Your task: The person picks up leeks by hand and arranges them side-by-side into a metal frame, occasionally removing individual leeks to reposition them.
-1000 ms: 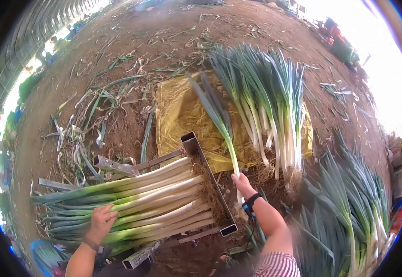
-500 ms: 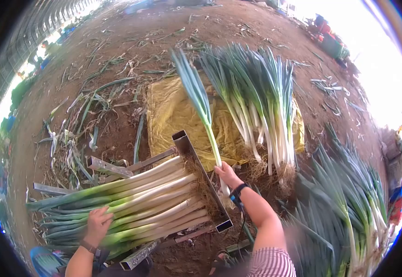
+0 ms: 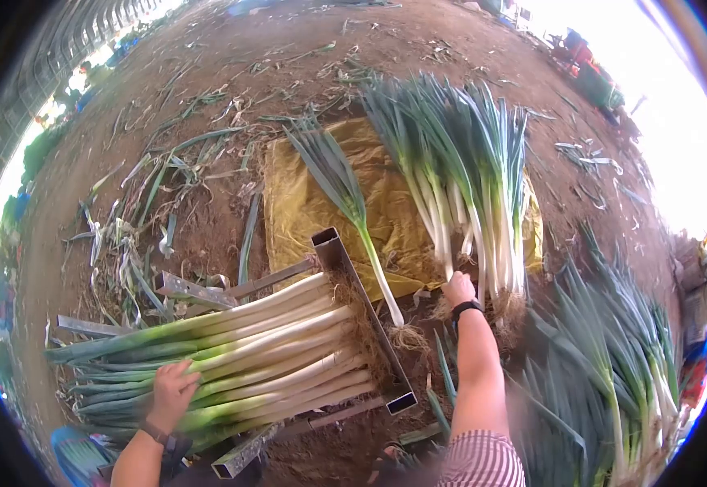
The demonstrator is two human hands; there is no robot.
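Right hand [image 3: 457, 290] is at the root ends of the leek pile [image 3: 467, 187] on the yellow sheet [image 3: 297, 219]. The stalks run straight away from it, leaves far. I cannot tell whether its grip is closed on a stalk. Left hand [image 3: 173, 390] lies flat, grip apart, on the stacked leeks [image 3: 272, 341] in the metal frame [image 3: 344, 264].

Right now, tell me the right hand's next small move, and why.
Probably close the right hand on one white stalk in the loose leek pile and draw it out: the hand sits at that pile's root ends, while the left hand rests on the stacked leeks.
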